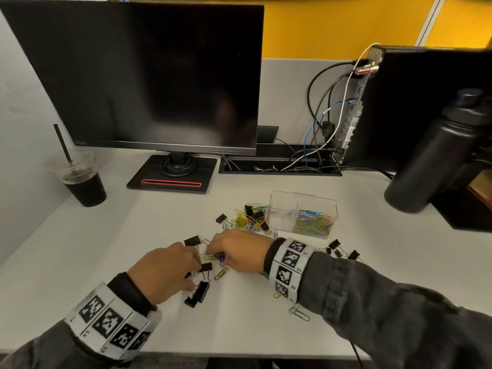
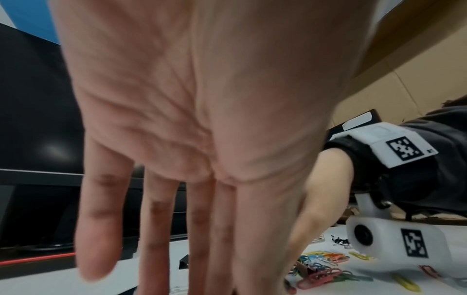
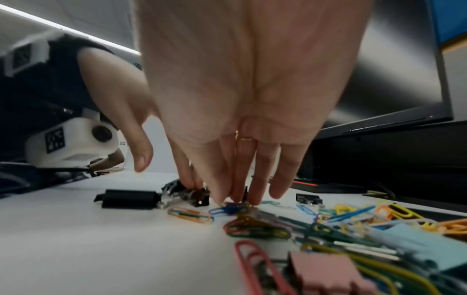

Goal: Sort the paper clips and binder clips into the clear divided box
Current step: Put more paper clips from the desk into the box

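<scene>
The clear divided box (image 1: 274, 209) stands right of centre on the desk, with coloured paper clips (image 1: 314, 224) in its front right compartment. A mixed pile of clips (image 1: 250, 218) lies just left of it. My right hand (image 1: 214, 253) (image 3: 227, 194) reaches down, fingertips together, pinching a bunch of blue paper clips (image 1: 220, 259) (image 3: 226, 209). My left hand (image 1: 193, 265) (image 2: 202, 219) is spread with straight fingers, the fingertips touching a small black binder clip (image 1: 206, 267) (image 3: 199, 198). Its thumb is by a large black binder clip (image 1: 198, 294) (image 3: 128, 198).
More binder clips (image 1: 338, 250) lie right of my right wrist, and one (image 1: 192, 240) lies beyond my left fingers. A green paper clip (image 1: 299, 314) is near the front. A monitor (image 1: 149, 75), iced drink (image 1: 83, 182), black bottle (image 1: 431, 155) and cables (image 1: 319, 123) line the back.
</scene>
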The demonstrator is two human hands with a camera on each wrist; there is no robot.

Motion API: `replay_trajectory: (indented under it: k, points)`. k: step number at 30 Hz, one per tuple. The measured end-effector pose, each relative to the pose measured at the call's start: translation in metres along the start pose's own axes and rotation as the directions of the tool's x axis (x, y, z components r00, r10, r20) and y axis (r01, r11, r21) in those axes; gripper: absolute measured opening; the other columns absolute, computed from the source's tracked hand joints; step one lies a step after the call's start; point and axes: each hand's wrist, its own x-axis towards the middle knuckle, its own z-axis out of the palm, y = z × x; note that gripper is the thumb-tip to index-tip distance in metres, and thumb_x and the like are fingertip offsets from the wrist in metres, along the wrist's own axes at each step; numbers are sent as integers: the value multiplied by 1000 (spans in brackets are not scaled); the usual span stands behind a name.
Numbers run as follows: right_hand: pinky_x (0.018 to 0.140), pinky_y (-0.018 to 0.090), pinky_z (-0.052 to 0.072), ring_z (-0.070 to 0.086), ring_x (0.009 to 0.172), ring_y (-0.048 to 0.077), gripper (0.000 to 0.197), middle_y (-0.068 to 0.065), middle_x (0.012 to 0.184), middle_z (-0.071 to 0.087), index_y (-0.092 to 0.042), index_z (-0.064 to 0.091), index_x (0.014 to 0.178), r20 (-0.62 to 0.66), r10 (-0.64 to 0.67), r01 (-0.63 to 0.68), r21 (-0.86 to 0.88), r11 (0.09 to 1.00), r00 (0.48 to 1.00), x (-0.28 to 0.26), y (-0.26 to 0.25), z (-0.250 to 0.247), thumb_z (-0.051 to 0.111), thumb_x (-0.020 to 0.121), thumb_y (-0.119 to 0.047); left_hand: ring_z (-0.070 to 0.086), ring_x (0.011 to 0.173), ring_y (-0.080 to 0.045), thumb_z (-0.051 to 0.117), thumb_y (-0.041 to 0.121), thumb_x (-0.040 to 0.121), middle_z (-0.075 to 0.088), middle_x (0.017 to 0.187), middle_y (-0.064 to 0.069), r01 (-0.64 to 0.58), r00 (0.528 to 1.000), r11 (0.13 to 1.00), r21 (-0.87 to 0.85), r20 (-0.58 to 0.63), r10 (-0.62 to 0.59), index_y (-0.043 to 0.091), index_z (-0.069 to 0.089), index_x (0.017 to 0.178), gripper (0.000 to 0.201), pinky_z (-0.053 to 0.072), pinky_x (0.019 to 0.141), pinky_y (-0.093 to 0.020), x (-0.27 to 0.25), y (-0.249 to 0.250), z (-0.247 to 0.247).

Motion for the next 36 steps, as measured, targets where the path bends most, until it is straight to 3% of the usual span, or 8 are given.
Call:
replay_trajectory:
  k: [7, 10, 18, 21, 25, 28, 33, 36]
  points:
    - [75, 34, 44, 52, 98, 26, 20, 12, 106, 54, -5, 66, 101, 1, -28, 28, -44, 999, 1000, -2, 4, 4, 66, 84, -15, 41, 95, -2, 65, 45, 79, 35, 122, 18, -56, 997, 995, -77, -51, 53, 37, 48, 120, 45, 36, 71, -20, 1, 16, -1]
    - [77, 34, 45, 52, 97, 23, 12, 8, 103, 54, -9, 67, 94, 11, -66, 66, -40, 997, 998, -17, 7, 7, 65, 85, -15, 35, 85, -3, 68, 42, 76, 36, 116, 15, -14, 1000, 997, -70, -6, 13, 35, 49, 114, 43, 29, 57, -16, 3, 16, 2]
    - [74, 29, 49, 57, 80, 14, 13, 6, 94, 67, -8, 71, 91, 92, -16, 18, -21, 1000, 996, -45, 20, -18, 60, 84, -7, 45, 95, -6, 68, 30, 76, 39, 117, 17, 29, 998, 995, -96, -53, -34, 32, 56, 110, 36, 39, 62, -18, 9, 1, 1]
    - [89, 30, 46, 52, 96, 12, 29, 6, 115, 61, -13, 65, 115, -49, 53, -54, -9, 999, 997, -19, 19, -28, 54, 89, -5, 35, 116, -7, 62, 32, 81, 36, 133, 20, -25, 992, 1000, -2, -126, 25, 34, 45, 132, 53, 46, 81, -25, 18, -2, 2]
    - [101, 44, 41, 42, 126, 27, 54, 10, 136, 49, -13, 45, 138, 88, 109, -93, -174, 980, 990, 12, 13, -31, 46, 86, 3, 29, 131, -13, 52, 46, 86, 25, 151, 16, -15, 997, 998, 62, -69, 19, 26, 27, 147, 69, 40, 100, -31, 29, -2, 8]
    - [104, 48, 39, 36, 133, 31, 54, 7, 148, 38, -9, 37, 142, 201, 121, -60, -286, 956, 972, 15, 7, -26, 42, 89, 0, 32, 129, -12, 47, 53, 87, 29, 150, 16, 21, 997, 998, 66, -79, -16, 25, 38, 142, 62, 35, 101, -29, 29, -4, 12]
    - [113, 41, 30, 26, 141, 26, 55, 3, 159, 16, -10, 20, 150, 241, 143, -66, -302, 951, 960, -19, 4, -10, 36, 97, -9, 39, 122, -10, 47, 55, 88, 36, 143, 18, 43, 995, 999, 33, -86, -40, 25, 47, 135, 55, 35, 95, -27, 29, -10, 13]
    - [113, 41, 30, 24, 142, 26, 57, 7, 158, 17, -9, 20, 150, 205, 118, -56, -284, 957, 972, -33, 5, -6, 39, 96, -9, 40, 121, -7, 50, 51, 89, 36, 142, 22, 18, 996, 1000, -6, -82, -18, 27, 47, 136, 53, 35, 93, -25, 31, -10, 13]
